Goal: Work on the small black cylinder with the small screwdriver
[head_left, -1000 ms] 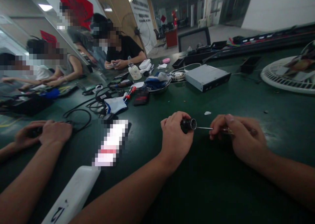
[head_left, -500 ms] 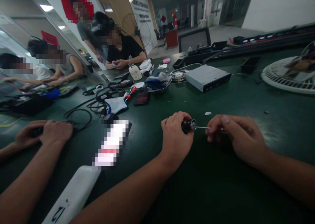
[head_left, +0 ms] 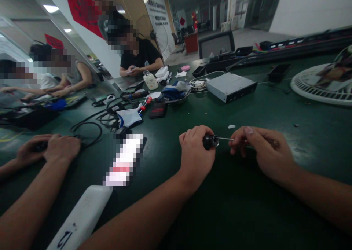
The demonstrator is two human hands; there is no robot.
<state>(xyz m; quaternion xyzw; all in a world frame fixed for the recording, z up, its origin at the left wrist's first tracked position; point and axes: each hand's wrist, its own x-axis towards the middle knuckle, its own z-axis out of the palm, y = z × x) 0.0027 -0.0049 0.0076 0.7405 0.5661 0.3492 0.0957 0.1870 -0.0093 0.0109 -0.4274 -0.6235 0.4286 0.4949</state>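
My left hand [head_left: 196, 156] is wrapped round a small black cylindrical part [head_left: 210, 141], its hollow end turned to the right; most of the part is hidden by my fingers. From the right, my right hand [head_left: 265, 147] grips a screwdriver [head_left: 224, 138] held almost level. The thin metal shaft reaches the rim of the hollow end; whether the tip sits inside or against the edge I cannot tell. Both hands are just above the green table [head_left: 233, 206]. A white scrap [head_left: 231, 126] lies on the table beyond them.
A lit phone [head_left: 125, 160] and a white case [head_left: 82, 213] lie left of my arm, beside a co-worker's hands [head_left: 52, 147]. Farther back are cables [head_left: 121, 105], a bowl with cloth [head_left: 176, 92], a grey drive box [head_left: 231, 85] and a white fan grille [head_left: 324, 85].
The screwdriver shaft has shifted slightly up at the hollow end, and my right hand has moved a little left. My left hand keeps its hold on the black part.
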